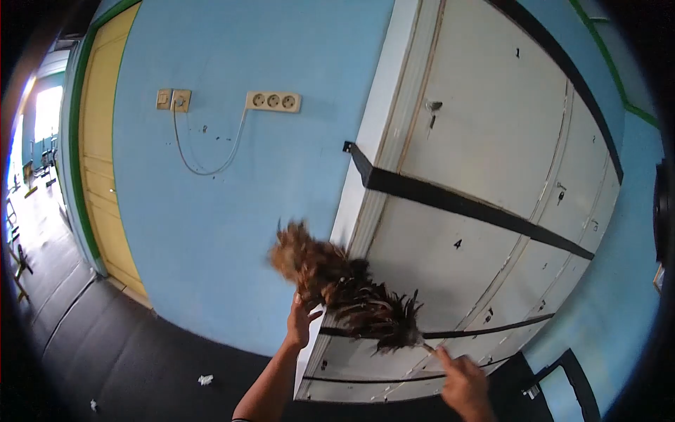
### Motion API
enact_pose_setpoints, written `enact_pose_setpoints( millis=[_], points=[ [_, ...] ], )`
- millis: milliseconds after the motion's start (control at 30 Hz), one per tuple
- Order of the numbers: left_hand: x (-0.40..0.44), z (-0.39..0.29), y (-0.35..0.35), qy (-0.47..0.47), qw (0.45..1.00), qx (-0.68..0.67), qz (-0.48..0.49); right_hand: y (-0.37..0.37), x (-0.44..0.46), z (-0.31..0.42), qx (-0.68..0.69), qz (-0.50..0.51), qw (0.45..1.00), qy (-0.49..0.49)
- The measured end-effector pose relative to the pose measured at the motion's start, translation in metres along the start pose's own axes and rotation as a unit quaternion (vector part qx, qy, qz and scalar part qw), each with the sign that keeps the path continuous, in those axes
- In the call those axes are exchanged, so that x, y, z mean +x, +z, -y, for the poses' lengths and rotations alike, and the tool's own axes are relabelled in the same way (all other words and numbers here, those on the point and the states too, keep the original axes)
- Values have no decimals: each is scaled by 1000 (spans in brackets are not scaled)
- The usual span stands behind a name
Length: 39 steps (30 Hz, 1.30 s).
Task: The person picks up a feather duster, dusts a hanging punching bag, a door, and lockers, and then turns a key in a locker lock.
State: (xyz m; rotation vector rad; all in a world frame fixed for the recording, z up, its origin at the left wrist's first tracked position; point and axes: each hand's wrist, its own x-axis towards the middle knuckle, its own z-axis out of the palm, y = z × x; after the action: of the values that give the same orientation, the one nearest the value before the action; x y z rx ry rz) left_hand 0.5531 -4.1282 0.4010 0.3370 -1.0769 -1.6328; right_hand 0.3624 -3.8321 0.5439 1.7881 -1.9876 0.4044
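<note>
A brown and black feather duster [365,301] lies slantwise across the front edge of the white lockers [443,260], its lighter tip blurred against the blue wall side. My right hand [464,383] is wrapped round the duster's thin handle at the lower right. Just below the feathers, my left hand [301,322] is raised beside the lockers' left edge with its fingers apart. Whether its fingertips touch the feathers or the locker side, I cannot tell. Keys hang from the lock [434,107] of the door numbered 1.
A power strip [273,102] hangs on the blue wall, its cable looping to a socket [181,100]. Black bars [464,204] cross the lockers. Left stands a yellow door [105,155]; white scraps [205,380] lie on the dark floor. A black frame [580,380] stands lower right.
</note>
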Motion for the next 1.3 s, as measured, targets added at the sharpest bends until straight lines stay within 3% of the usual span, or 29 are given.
enact_pose_setpoints(
  millis=[33,100,167,267,333,367,433,500,567,600,667,733,800,867,900,967,1033,1100,1167,1200,1233,1267,1300],
  points=[
    [8,-5,0,20,1000,0,0,-35,15,11,-33,23,999,7],
    [22,-34,9,48,999,22,8,-88,41,23,-121,-44,991,-30],
    [47,-56,10,86,994,55,40,-117,77,46,-210,-203,956,3],
    [76,-96,-6,136,977,109,125,-146,131,120,-216,-212,947,107],
    [96,-120,-21,185,960,125,170,-161,164,166,-305,28,948,86],
    [107,-138,-31,217,936,185,208,-166,183,183,-363,48,926,96],
    [134,-156,-41,275,891,265,245,-179,228,180,-441,-84,891,66],
    [155,-171,-34,267,888,258,270,-203,282,173,-414,-248,858,177],
    [168,-168,-25,259,888,247,290,-223,323,177,-338,-297,876,176],
    [178,-162,-17,265,871,277,309,-223,335,179,-348,-298,871,179],
    [198,-145,-5,262,843,304,357,-223,361,185,-272,-139,948,88],
    [195,-144,2,217,806,388,391,-250,379,182,-331,-173,922,100],
    [200,-116,7,182,795,384,433,-265,399,189,-385,-193,895,113],
    [192,-112,10,162,800,375,439,-264,419,209,-313,-359,847,237],
    [191,-110,10,152,804,375,435,-257,428,203,-315,-355,847,239],
    [193,-112,10,143,805,379,434,-241,444,185,-425,-236,871,75],
    [194,-123,7,78,795,394,454,-227,446,196,-404,-262,870,106],
    [214,-98,5,107,774,434,448,-228,429,206,-348,-265,893,108],
    [215,-83,-2,123,753,467,447,-202,405,202,-344,-287,881,154],
    [217,-86,-5,114,804,375,448,-183,385,201,-341,-315,864,196],
    [218,-85,-11,103,845,281,443,-153,357,200,-322,-264,891,182],
    [226,-64,-16,78,865,233,437,-113,329,210,-324,-166,890,275],
    [221,-71,-29,4,890,142,434,-60,283,192,-295,-102,920,239]
  ],
)
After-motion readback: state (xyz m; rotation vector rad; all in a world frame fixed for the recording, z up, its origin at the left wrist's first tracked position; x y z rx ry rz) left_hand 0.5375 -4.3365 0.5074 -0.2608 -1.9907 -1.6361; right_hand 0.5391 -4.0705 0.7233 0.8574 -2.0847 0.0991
